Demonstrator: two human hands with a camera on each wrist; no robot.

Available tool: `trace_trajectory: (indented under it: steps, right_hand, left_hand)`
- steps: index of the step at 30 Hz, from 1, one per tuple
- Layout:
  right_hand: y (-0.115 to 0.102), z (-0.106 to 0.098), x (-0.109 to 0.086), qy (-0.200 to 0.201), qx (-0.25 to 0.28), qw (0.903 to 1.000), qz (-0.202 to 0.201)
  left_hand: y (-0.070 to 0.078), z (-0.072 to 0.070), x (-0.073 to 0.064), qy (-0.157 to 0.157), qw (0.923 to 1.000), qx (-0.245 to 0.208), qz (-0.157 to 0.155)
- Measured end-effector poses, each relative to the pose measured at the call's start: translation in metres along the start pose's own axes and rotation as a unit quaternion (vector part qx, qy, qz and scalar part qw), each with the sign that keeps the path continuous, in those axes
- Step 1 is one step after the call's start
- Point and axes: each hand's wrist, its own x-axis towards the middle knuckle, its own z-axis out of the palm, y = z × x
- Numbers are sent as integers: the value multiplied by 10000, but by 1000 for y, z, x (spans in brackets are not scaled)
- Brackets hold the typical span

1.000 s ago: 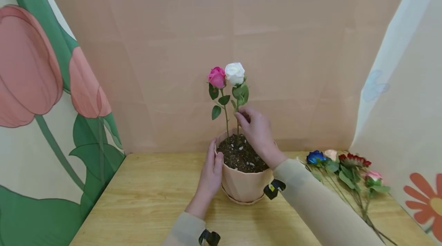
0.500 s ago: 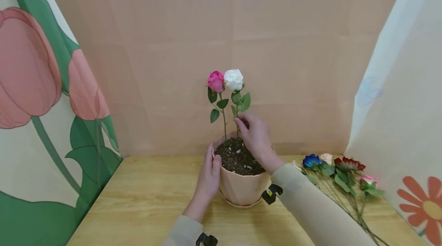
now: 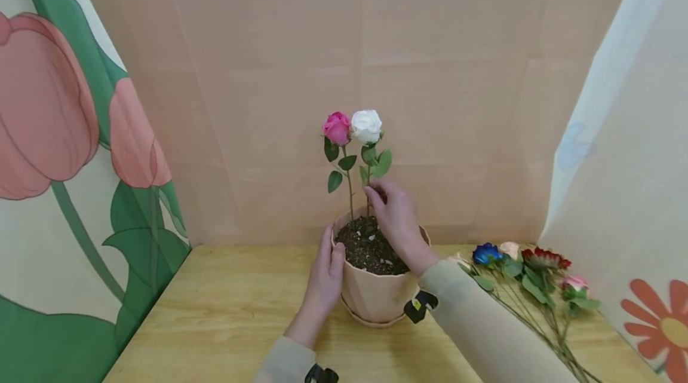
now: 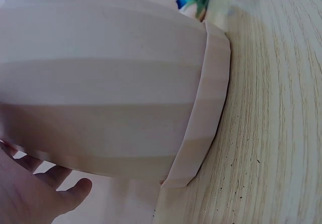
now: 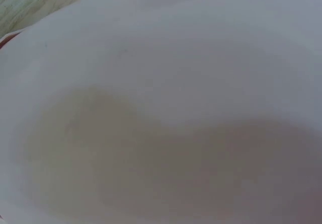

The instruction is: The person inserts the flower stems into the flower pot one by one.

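In front of you, a peach backdrop [image 3: 269, 72], lined with fold creases, rises behind a pale wood-grain table [image 3: 236, 311]. On your left, a slanting panel [image 3: 88, 192] carries large printed pink tulips [image 3: 48, 108] with green leaves [image 3: 150, 254]; on your right, a pale panel [image 3: 634, 198] shows an orange flower [image 3: 661, 329] and a faint blue shape [image 3: 576, 147] along a whitish strip [image 3: 596, 84]. Soft light leaves dim shadows on your table.

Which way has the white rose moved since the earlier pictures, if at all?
Yes, slightly downward in the head view: a second ago the white rose stood higher than the pink rose beside it; now their tops are nearly level.
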Motion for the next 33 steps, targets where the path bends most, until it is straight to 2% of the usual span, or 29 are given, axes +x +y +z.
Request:
trace_trajectory:
  steps: [12, 23, 33]
  right_hand:
    - [-1, 1, 4, -50, 104, 9996, 263]
    - [1, -3, -1, -77, 477, 9963, 715]
    - [-1, -5, -3, -51, 419, 9981, 447]
  left_hand:
    - [0, -2, 4, 69, 10000, 35, 50]
    - [-2, 0, 0, -72, 10000, 34, 50]
    - [-3, 1, 0, 31, 9999, 124, -20]
